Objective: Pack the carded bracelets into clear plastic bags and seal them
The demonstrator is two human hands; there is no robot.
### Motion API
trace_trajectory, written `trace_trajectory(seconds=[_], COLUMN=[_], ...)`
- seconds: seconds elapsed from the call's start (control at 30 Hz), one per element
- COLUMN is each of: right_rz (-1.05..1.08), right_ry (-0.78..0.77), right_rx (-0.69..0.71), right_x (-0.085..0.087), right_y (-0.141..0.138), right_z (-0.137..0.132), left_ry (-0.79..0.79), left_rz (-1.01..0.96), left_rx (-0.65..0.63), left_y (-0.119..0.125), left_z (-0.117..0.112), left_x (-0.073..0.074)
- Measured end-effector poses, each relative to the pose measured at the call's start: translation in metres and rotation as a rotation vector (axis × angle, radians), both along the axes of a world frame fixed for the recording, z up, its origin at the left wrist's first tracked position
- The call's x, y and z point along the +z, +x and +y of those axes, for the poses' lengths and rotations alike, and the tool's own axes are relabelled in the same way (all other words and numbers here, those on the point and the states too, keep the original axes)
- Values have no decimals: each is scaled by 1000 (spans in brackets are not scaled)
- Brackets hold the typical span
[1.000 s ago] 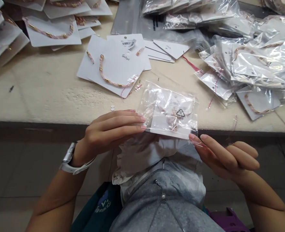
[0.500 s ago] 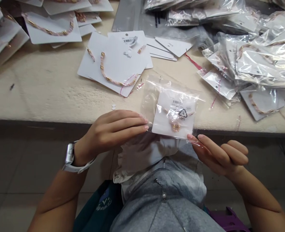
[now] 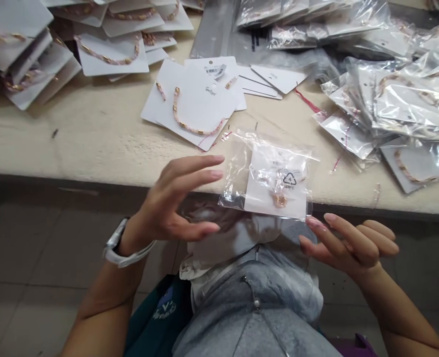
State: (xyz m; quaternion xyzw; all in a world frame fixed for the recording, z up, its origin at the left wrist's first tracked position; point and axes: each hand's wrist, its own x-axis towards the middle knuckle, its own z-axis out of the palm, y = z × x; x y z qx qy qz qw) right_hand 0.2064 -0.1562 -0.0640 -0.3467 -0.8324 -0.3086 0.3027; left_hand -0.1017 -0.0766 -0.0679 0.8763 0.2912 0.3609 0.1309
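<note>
Left hand (image 3: 174, 198) released plastic bag (image 3: 234, 171) | open, apart | right hand (image 3: 347, 245) at corner, grip unclear

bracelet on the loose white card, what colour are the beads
Bracelet: pale pink beads, gold spacers; head view shows it best.

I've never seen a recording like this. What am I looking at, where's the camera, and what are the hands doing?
This view comes from one camera worn on a person's head, looking down at their own bare hands. The left hand, wearing a white-strapped wristwatch, is open beside a clear plastic bag containing a white card with a small gold-coloured charm. The right hand's fingertips reach the bag's lower corner. On the cream worktable lie white cards with pink-and-gold beaded bracelets, and a heap of clear bags at right.
</note>
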Motion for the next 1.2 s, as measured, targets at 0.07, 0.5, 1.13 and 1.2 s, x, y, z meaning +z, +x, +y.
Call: trace_trajectory(seconds=[0.07,0.5,1.13,1.2], right_rz=[-15,-155,99,43], right_ry=[10,130,-591,-654], right_rx=[-46,-188,-533,-528], right_x=[0,-18,54,51], right_y=[-2,5,-15,-32], right_z=[1,4,54,63], left_ry=[204,359,181,142], left_rz=[212,439,533,625], left_rx=[-15,4,32,43], left_y=[11,34,78,95], left_z=[-3,-10,14,17], left_x=[1,-2,59,55])
